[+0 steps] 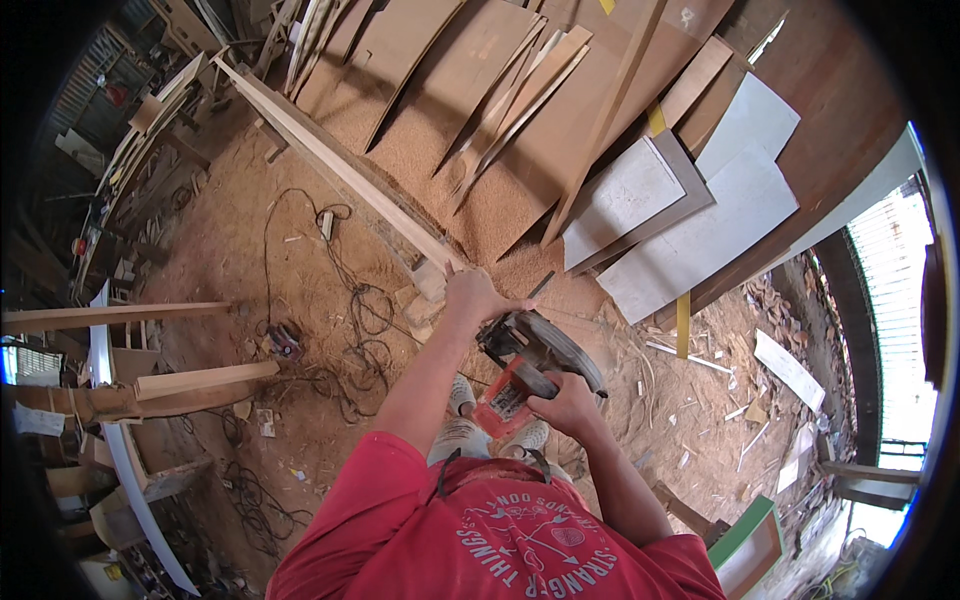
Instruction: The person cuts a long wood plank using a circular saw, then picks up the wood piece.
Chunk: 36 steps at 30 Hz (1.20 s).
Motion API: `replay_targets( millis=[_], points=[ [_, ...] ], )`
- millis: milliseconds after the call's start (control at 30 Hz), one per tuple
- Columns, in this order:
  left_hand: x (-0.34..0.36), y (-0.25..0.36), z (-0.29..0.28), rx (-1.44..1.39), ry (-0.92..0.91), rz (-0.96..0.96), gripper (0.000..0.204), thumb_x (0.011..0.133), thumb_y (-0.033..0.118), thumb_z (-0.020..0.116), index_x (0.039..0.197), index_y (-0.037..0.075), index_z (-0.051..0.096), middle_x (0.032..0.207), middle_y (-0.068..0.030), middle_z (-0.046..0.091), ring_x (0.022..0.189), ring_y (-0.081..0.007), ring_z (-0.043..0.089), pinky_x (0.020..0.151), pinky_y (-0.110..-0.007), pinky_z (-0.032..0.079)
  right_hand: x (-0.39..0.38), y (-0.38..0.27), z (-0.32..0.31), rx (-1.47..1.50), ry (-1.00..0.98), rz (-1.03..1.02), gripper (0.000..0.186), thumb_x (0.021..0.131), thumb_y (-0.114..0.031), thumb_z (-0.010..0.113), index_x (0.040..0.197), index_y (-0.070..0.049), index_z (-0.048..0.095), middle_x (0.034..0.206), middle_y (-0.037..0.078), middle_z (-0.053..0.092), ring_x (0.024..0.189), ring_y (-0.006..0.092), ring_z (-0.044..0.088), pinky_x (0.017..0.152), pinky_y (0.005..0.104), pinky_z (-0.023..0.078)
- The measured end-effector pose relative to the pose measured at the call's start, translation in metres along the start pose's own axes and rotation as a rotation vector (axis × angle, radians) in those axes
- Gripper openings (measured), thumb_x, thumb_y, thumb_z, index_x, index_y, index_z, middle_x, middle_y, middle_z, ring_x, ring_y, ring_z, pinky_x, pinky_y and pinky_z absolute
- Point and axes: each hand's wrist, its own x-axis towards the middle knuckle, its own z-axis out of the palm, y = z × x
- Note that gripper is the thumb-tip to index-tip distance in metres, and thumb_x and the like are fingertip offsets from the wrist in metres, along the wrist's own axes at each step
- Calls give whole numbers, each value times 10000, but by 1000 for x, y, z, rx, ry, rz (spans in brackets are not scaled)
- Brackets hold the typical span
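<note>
My right hand [570, 402] is wrapped around the rear handle of a circular saw [508, 402], which has a red body and a dark blade guard. The saw is in front of my body, above my feet. My left hand [475, 295] is at the near end of a long, pale wooden board [370, 190], its fingers over the board end. Its thumb stretches across to the front edge of the saw. A thin dark rod [543, 285] sticks out beyond the saw. The blade's cutting edge and the underside of my left hand are hidden.
Brown sheets [415, 65] and white panels [700, 235] lean at the far side beside heaped sawdust [400, 170]. Dark cables [365, 310] and a power tool [284, 342] lie on the floor at left. Beams [205, 380] jut in from the left; a green-edged frame [745, 550] stands lower right.
</note>
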Motion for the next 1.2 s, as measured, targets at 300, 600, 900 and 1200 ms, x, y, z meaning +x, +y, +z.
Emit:
replay_targets(
  millis=[300,600,900,1200],
  points=[
    [9,-4,-5,3,-90,-5,1373,524,1054,626,1106,-187,718,1100,-364,735,1192,-400,714,1293,-542,217,9,3,8,-5,44,-66,486,744,-355,751,1067,8,768,871,286,722,884,441,731,842,481,563],
    [15,-12,0,25,-38,12,1270,546,1034,647,1065,-120,760,1071,-306,765,1115,-381,748,1288,-545,245,15,-4,9,6,13,-34,477,747,-351,750,1073,-4,773,872,275,726,878,435,730,844,476,563],
    [18,-17,-9,16,-113,32,1314,604,1052,570,1103,-151,749,1132,-329,744,1228,-416,686,1287,-566,203,22,-5,13,8,5,-24,471,739,-348,768,1073,-16,782,886,265,738,897,413,742,859,473,569],
    [27,-22,-5,19,-96,23,1259,588,1033,622,1057,-127,765,1079,-327,755,1154,-386,732,1294,-548,213,30,-6,18,18,16,-49,479,745,-354,750,1091,-26,785,888,265,737,899,415,742,849,474,570]
  ],
)
